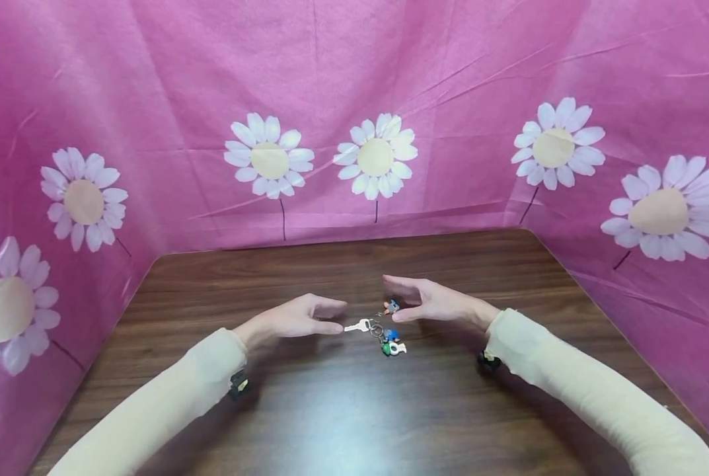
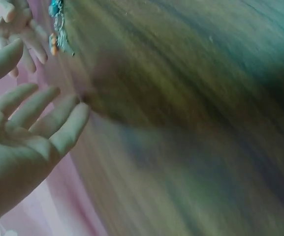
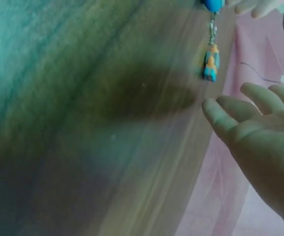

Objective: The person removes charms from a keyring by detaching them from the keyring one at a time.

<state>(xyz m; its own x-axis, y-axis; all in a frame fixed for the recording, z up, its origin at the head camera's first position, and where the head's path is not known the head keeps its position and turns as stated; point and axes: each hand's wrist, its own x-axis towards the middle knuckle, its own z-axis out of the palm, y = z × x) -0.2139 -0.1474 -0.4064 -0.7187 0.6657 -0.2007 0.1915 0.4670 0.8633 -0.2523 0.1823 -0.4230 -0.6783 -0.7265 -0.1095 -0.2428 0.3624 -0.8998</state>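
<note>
A silver key (image 1: 358, 326) on a metal ring (image 1: 376, 330) lies on the wooden table, its tip pointing left. Small charms hang from the ring: a blue one (image 1: 392, 336), a green and white one (image 1: 394, 348), and an orange and grey-blue figure (image 1: 391, 307) on a short chain. My left hand (image 1: 295, 318) is just left of the key, thumb tip close by its end, fingers loosely extended. On the other side my right hand (image 1: 434, 303) has its thumb near the orange figure (image 3: 211, 63), palm turned inward. Both hands hold nothing.
The brown wooden table (image 1: 330, 410) carries the keychain near its middle. Pink cloth (image 1: 449, 79) with white flowers stands around its back and sides. A dark wrist device (image 1: 239, 383) sits under the left cuff, another (image 1: 488, 360) under the right.
</note>
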